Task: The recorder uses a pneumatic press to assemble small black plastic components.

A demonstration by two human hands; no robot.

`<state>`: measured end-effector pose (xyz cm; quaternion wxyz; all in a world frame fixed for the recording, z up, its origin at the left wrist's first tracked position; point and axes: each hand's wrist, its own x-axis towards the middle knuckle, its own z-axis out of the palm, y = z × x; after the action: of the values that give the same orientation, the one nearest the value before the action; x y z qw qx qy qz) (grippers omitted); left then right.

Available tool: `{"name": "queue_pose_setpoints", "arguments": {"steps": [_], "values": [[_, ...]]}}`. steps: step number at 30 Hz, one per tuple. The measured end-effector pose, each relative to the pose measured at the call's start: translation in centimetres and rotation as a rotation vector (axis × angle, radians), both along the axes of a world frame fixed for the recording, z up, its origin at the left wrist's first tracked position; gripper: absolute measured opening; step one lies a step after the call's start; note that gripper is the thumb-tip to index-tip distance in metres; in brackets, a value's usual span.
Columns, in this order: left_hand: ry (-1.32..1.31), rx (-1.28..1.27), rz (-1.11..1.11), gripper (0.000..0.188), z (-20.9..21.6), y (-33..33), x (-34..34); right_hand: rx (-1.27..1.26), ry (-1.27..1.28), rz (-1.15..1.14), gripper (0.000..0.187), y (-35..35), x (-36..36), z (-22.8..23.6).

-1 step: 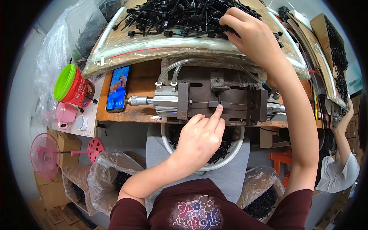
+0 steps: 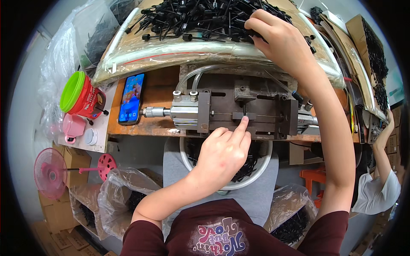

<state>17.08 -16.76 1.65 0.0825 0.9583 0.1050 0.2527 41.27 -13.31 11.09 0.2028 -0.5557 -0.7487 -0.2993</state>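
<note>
My left hand (image 2: 224,151) rests at the front of a metal clamping fixture (image 2: 222,121). Its index finger is stretched out, with the tip touching a small grey block (image 2: 252,115) and the end of a thin black rod (image 2: 244,109) there; the other fingers are loosely curled and the thumb is hidden. Over the right side of a pile of black stick-like parts with knobbed ends (image 2: 192,19), my right hand (image 2: 282,40) is closed, fingertips pinched around a black part (image 2: 255,33) mostly covered by the fingers.
A phone (image 2: 131,100) lies left of the fixture's air cylinder (image 2: 184,112). Further left are a red-and-green bucket (image 2: 83,96), a pink cup (image 2: 73,126) and a pink fan (image 2: 50,173). A white basket (image 2: 268,164) of black parts sits between my legs. Another person's arm (image 2: 383,141) shows at right.
</note>
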Motion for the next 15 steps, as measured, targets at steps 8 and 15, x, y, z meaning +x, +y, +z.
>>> {"name": "queue_pose_setpoints", "arguments": {"steps": [8, 15], "values": [[-0.025, -0.102, -0.017, 0.023, -0.1, 0.6, 0.1, 0.094, 0.085, 0.087, 0.013, -0.2, -0.1, -0.1], [0.022, -0.098, 0.009, 0.025, 0.0, 0.7, 0.0, 0.278, 1.213, -0.088, 0.008, -1.1, -0.8, 3.6]]}}
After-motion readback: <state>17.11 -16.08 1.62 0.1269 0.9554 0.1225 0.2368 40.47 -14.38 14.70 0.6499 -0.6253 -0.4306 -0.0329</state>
